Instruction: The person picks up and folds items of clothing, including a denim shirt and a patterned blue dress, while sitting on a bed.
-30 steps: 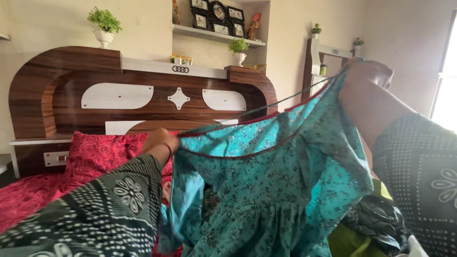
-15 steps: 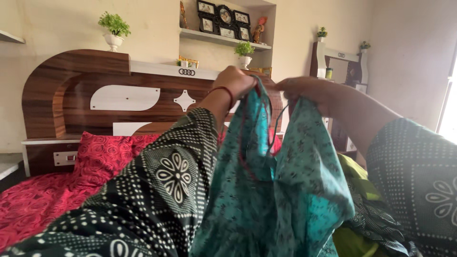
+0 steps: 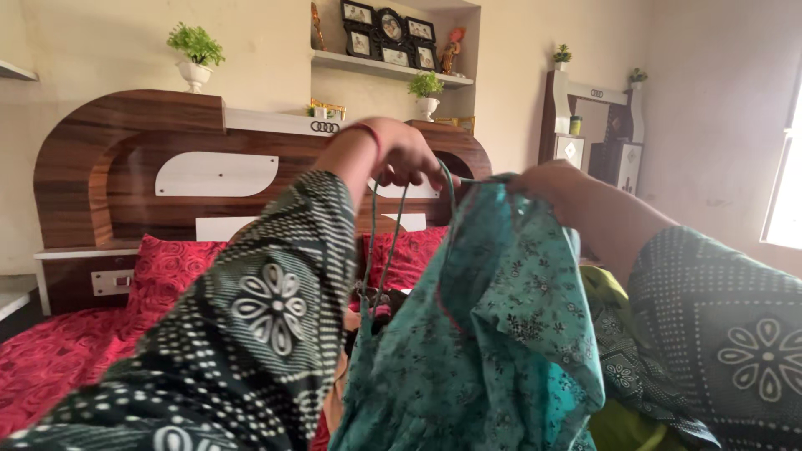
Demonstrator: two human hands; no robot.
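The teal floral-print garment [image 3: 501, 334] hangs in front of me, between my two raised arms, its lower part draping down toward the pile of clothes at 5 o'clock. I judge it light, soft and limp: it folds under its own weight and holds no shape, so it needs support at two points along the upper edge. The thin drawstring [image 3: 386, 225] at that edge is the narrowest hold and may slide through loose fingers; the red-piped hem beside it looks the firmer place to take hold. My left hand [image 3: 397, 154] is raised at 12 o'clock of the garment, wrist bent, fingers curled and pinching the loop of the drawstring, which hangs down from it. My right hand [image 3: 543, 179] sits at 1 o'clock, closed on the top edge of the cloth; the fabric covers the fingertips, so the exact grip cannot be read. Both forearms are lifted, elbows low, in dark sleeves with white dotted print. Beyond the garment lie the red bedspread [image 3: 58, 351] and the wooden headboard [image 3: 109, 159].
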